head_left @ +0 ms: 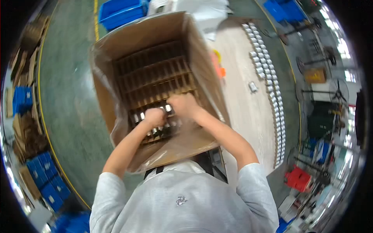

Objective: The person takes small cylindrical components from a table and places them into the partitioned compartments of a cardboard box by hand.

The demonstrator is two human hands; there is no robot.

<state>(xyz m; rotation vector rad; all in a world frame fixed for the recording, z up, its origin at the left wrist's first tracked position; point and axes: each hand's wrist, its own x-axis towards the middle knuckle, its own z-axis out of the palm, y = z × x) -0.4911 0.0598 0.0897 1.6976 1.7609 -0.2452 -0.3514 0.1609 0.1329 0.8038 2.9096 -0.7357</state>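
Green workshop floor (75, 105) with yellow lines; blue bin (120, 13) beyond the hands, upper left. Pale tabletop (243, 112) to the right of the hands.

Open carton (105, 85) around both hands, brown cardboard, lined with clear, wrinkled plastic film (194, 141) that catches the light. Inside: a grid of thin brown dividers (155, 83), narrow upright slots in rows. Metal parts (156, 132) in the near rows, under and beside the hands: small, silvery, shiny on top, with dark gaps between. Exact shape blurred.

Left hand (155, 117): fingers curled, reaching down at the metal parts. Right hand (183, 105): just beside it, slightly farther into the carton, fingers bent down at the dividers and parts. Hands near each other; whether either is clamped on a part cannot be told.

Right of the hands, on the tabletop: long, slightly curved rows of silvery pieces (274, 93), closely set, along the far edge. One lone piece (253, 87) lies apart from the rows, nearer the carton. Orange and yellow items (217, 64) beside the carton wall, partly hidden.
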